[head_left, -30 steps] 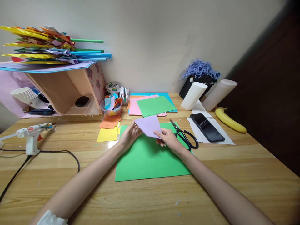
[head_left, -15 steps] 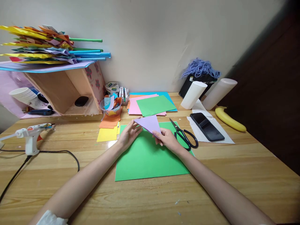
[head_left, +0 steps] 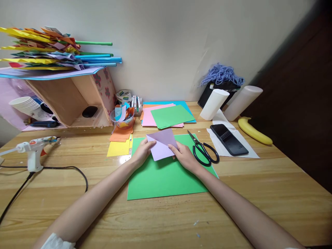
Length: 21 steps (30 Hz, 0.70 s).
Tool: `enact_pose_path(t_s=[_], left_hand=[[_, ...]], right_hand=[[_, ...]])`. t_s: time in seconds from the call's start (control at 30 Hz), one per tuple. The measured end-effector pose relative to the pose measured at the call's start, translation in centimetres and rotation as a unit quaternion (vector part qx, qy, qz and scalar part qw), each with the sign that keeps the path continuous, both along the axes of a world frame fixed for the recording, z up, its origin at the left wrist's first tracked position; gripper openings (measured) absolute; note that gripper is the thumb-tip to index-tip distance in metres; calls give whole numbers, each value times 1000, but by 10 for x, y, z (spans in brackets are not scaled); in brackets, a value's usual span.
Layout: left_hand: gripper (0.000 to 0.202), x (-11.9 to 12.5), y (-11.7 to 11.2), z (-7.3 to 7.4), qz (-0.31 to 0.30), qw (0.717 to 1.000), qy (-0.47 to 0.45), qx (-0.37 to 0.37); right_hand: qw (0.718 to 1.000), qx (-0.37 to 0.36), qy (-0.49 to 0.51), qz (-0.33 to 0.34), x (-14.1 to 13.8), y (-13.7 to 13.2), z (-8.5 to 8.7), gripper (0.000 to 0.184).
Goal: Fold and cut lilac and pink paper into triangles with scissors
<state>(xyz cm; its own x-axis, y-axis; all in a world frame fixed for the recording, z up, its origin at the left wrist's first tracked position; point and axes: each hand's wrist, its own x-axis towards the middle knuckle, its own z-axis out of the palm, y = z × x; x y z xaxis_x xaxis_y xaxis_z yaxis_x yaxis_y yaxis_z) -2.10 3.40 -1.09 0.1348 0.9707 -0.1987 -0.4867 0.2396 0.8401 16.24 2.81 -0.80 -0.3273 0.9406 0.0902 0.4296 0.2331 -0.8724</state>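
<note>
A small lilac sheet of paper (head_left: 162,145) is held up over a large green sheet (head_left: 166,176) that lies flat on the wooden table (head_left: 77,193). My left hand (head_left: 141,152) pinches its left edge and my right hand (head_left: 183,155) pinches its right edge. A diagonal crease runs across the lilac paper, and its lower half hangs toward me.
Black scissors (head_left: 203,150) lie just right of my right hand. A phone (head_left: 228,140) on white paper, a banana (head_left: 254,131) and two white rolls (head_left: 214,103) sit at the right. Coloured paper stacks (head_left: 167,116), a scrap bowl (head_left: 123,116) and a glue gun (head_left: 32,148) with its cord lie left and behind.
The lilac paper, folded into a triangle a moment ago, has opened out into a creased sheet. Both hands stayed on its edges and dropped slightly.
</note>
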Motion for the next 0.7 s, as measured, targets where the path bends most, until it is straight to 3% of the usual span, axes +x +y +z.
enact_pose_path(t_s=[0.1, 0.27, 0.47, 0.7], left_hand=[[32, 1, -4, 2, -37, 998, 51, 13], [34, 2, -6, 4, -28, 992, 114, 33], [34, 4, -9, 10, -30, 984, 172, 35], [33, 6, -10, 8, -20, 978, 204, 45]], right_hand=[[999, 29, -33, 0, -1, -2, 1, 23], [994, 97, -46, -24, -4, -6, 3, 22], [984, 170, -13, -46, -6, -7, 6, 48], [978, 204, -35, -40, -4, -7, 5, 39]])
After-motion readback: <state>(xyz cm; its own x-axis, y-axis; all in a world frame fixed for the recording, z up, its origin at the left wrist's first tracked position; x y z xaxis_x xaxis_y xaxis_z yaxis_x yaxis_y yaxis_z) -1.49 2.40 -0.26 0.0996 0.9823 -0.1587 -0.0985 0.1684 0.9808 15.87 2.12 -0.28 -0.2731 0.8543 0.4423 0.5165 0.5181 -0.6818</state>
